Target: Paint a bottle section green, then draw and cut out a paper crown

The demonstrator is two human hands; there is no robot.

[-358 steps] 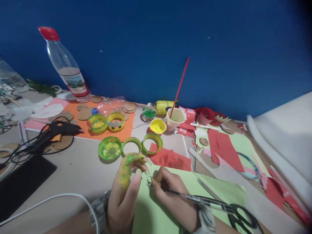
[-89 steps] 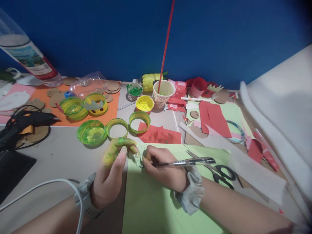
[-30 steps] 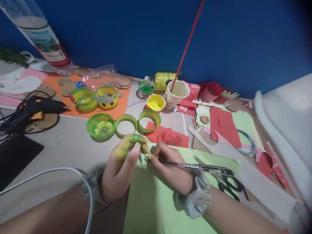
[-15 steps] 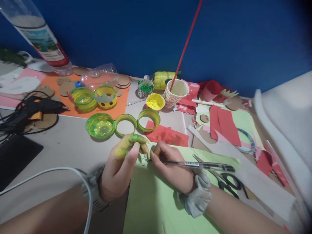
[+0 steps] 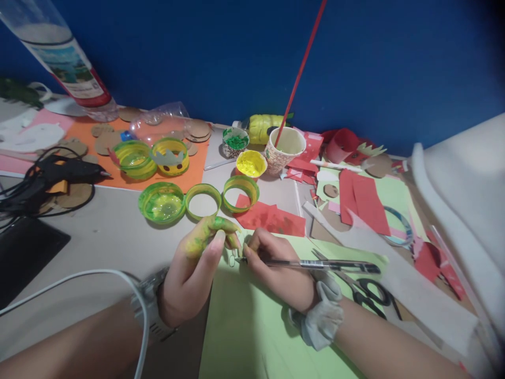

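My right hand (image 5: pixel 272 263) is wrapped round a clear-barrelled pen (image 5: pixel 315 265). Its tip meets the light green paper (image 5: pixel 236 326) beside a small drawn oval (image 5: pixel 232 261). My left hand (image 5: pixel 201 263), smeared with yellow and green paint, is just left of the oval. Its fingers curl in and the thumb lies against them; anything between them is hidden. Beyond the left hand stand two green-yellow rings (image 5: pixel 203 202) and a painted bottle base (image 5: pixel 161 204). Black-handled scissors (image 5: pixel 369 292) lie by the right wrist, partly under the pen.
Cups of green paint (image 5: pixel 235 141) and yellow paint (image 5: pixel 251 164) stand behind, beside a paper cup (image 5: pixel 284 150) holding a red stick. At left are a glue gun (image 5: pixel 67 171), a white cable (image 5: pixel 98 272) and a tall bottle (image 5: pixel 74 68). Red paper scraps (image 5: pixel 363 200) lie right.
The pen tip has moved very slightly, and the small outline on the green paper looks more like a closed oval. Both hands stay in nearly the same place.
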